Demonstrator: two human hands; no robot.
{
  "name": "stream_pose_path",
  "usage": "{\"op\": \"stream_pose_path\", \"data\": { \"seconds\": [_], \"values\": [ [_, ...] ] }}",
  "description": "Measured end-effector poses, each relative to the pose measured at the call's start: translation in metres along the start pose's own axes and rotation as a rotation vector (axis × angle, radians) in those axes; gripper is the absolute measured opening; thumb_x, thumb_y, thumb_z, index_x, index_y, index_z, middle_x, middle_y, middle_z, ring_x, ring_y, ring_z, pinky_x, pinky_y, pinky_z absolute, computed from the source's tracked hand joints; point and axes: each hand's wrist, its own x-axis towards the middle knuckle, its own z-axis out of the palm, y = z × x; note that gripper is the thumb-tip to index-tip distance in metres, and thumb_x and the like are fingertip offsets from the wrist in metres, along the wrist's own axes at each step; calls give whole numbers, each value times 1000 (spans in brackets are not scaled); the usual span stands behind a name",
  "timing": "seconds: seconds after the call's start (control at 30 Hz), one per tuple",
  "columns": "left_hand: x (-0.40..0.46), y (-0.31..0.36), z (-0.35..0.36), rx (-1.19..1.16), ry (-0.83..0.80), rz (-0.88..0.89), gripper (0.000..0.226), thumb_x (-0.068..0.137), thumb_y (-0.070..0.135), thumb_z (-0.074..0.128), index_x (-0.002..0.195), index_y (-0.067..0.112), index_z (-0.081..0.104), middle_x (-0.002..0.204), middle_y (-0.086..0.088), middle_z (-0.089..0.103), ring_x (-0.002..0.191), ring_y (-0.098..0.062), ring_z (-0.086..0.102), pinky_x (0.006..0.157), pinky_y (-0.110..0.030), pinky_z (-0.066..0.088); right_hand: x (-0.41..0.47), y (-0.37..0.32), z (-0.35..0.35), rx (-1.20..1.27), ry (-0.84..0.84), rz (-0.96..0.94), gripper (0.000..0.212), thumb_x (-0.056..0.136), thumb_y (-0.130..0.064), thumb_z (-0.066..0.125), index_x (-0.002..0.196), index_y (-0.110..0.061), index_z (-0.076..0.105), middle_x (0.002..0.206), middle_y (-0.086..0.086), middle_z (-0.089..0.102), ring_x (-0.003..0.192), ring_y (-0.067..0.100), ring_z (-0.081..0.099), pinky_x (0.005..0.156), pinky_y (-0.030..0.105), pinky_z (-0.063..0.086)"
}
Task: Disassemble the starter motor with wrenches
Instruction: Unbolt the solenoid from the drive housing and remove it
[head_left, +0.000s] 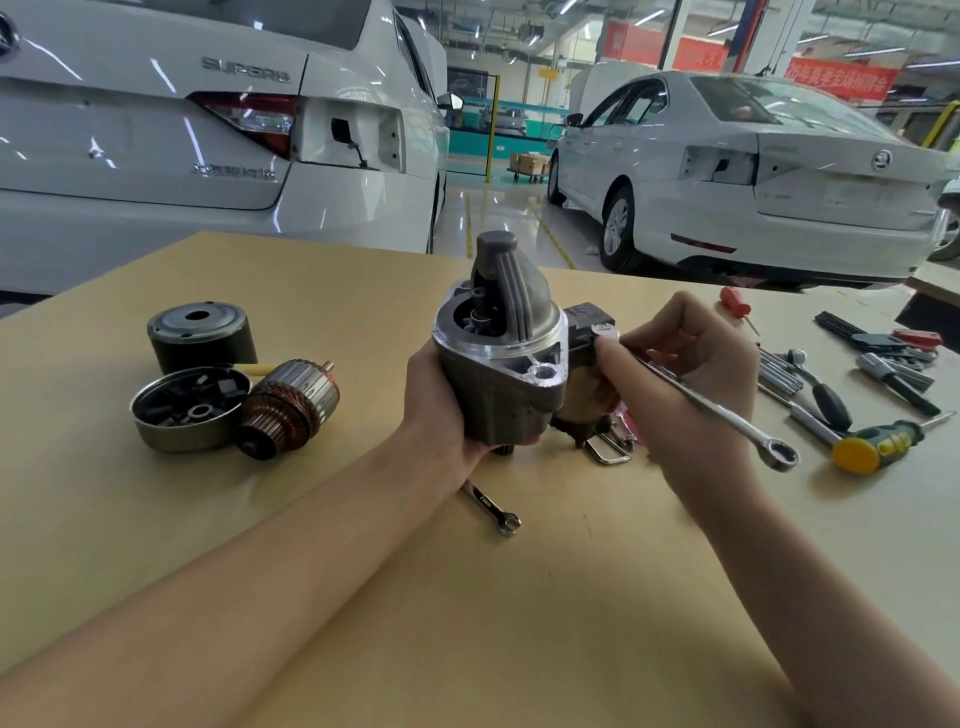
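Observation:
The grey starter motor housing (506, 338) stands nose-up above the tan table (363, 571). My left hand (436, 410) grips its lower body from the left. My right hand (680, 374) holds a silver combination wrench (711, 405), its open end set at the solenoid's top (592, 322), its ring end pointing lower right. Removed parts lie at the left: the black field casing (201, 338), the brush end cap (188, 408) and the copper armature (288, 408).
A small wrench (493, 512) lies on the table under my left wrist. Ratchets, sockets, a red screwdriver (735, 303) and a yellow-green screwdriver (878, 447) are scattered at the right. Two white cars stand beyond the table's far edge.

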Motion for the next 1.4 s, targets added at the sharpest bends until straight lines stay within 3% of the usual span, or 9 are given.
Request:
{"op": "stream_pose_path", "data": {
  "seconds": [0.13,0.23,0.47,0.67,0.8,0.93,1.07,1.27,1.4],
  "values": [
    [-1,0,1,2,9,0,40,96,33,37,92,16,73,85,-4,76,71,-19,74,57,-31,59,-1,-2,2,-95,11,-38,24,77,9,66,65,9,45,61,15,57,44,2,53,44,25,44],
    [-1,0,1,23,9,-1,40,96,34,37,92,16,72,83,-4,76,69,-18,74,57,-31,60,2,-1,0,-52,7,17,26,77,10,66,62,3,46,56,17,54,46,12,56,44,27,46],
    [-2,2,1,66,20,-17,40,96,34,36,93,16,71,78,-3,75,62,-18,71,51,-28,56,21,4,-13,648,-156,716,20,73,1,54,74,-15,43,56,-1,47,41,7,40,40,17,34],
    [-2,3,2,81,21,-10,40,96,34,34,98,15,70,74,-3,73,57,-19,68,47,-27,53,25,4,-14,499,-155,656,11,90,-8,54,101,-9,59,60,-1,52,41,8,42,37,16,33],
    [-2,3,2,74,26,-15,39,96,34,35,93,16,70,73,-2,73,58,-18,69,48,-27,54,26,2,-15,705,-79,755,20,98,-16,47,81,-12,57,58,-3,53,41,3,44,34,12,33],
    [-2,3,2,49,22,-19,39,96,35,38,92,16,71,78,-3,75,63,-17,72,53,-28,57,28,1,-17,710,40,601,25,94,-7,51,70,-13,49,52,-2,52,38,4,41,35,14,33],
    [-3,2,2,50,11,-9,40,97,34,37,94,15,71,80,-3,76,66,-18,73,55,-31,59,22,0,-19,548,-54,326,36,82,2,65,58,-19,50,54,4,60,39,11,52,41,19,42],
    [-3,2,1,51,9,-8,41,97,34,36,93,15,71,79,-4,76,65,-18,73,52,-31,57,13,-2,-14,271,-179,167,35,75,-2,69,54,-26,55,52,4,61,41,19,56,41,23,45],
    [-3,2,1,77,10,-10,42,96,36,35,94,15,71,76,-4,75,61,-18,72,49,-30,55,5,-3,-9,34,-70,87,32,77,-7,73,59,-22,52,56,11,59,48,33,62,40,28,46]
  ]
}}
